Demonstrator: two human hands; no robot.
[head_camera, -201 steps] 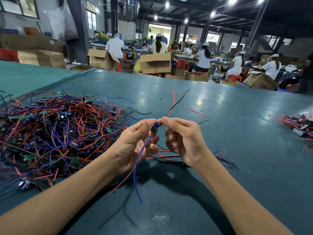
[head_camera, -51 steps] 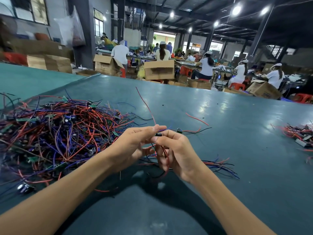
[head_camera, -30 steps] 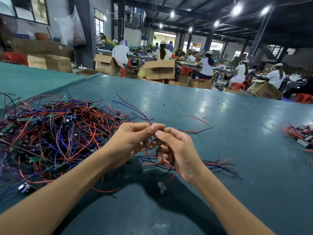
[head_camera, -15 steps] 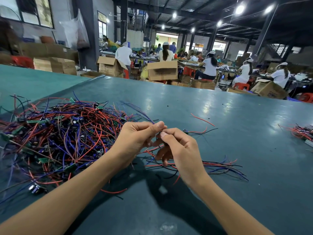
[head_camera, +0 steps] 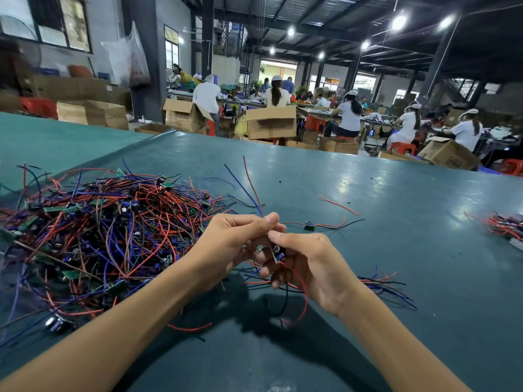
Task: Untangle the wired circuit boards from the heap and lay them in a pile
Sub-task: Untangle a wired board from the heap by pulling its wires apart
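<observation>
A head-worn camera looks down at two bare forearms reaching over a dark teal tabletop (head_camera: 396, 193) in a busy workshop. The left hand (head_camera: 235, 247) and right hand (head_camera: 311, 267) meet in the middle, fingertips almost touching.

The left hand's fingers (head_camera: 266, 220) are pressed together, thumb against forefinger, pinching thin wires (head_camera: 249, 188). One blue and one red strand rise from that pinch and lean away to the left. The right hand's fingers (head_camera: 283, 239) are curled around a small circuit board (head_camera: 276, 254). It sits just under the forefinger, against the inner side of the hand, raised off the tabletop. A red lead and a black lead hang from it in a loop below the palm.

To the left lies the heap (head_camera: 99, 230), a wide tangle of red, blue and black wire with green boards. Just behind the right hand, a smaller pile (head_camera: 379, 284) of wired boards lies flat. A loose board (head_camera: 310, 225) rests on the tabletop just beyond the fingertips. Another wire bundle (head_camera: 506, 227) sits at the far right edge.

Beyond the tabletop stand cardboard boxes (head_camera: 270, 125) and seated workers (head_camera: 349, 114) in white shirts.
</observation>
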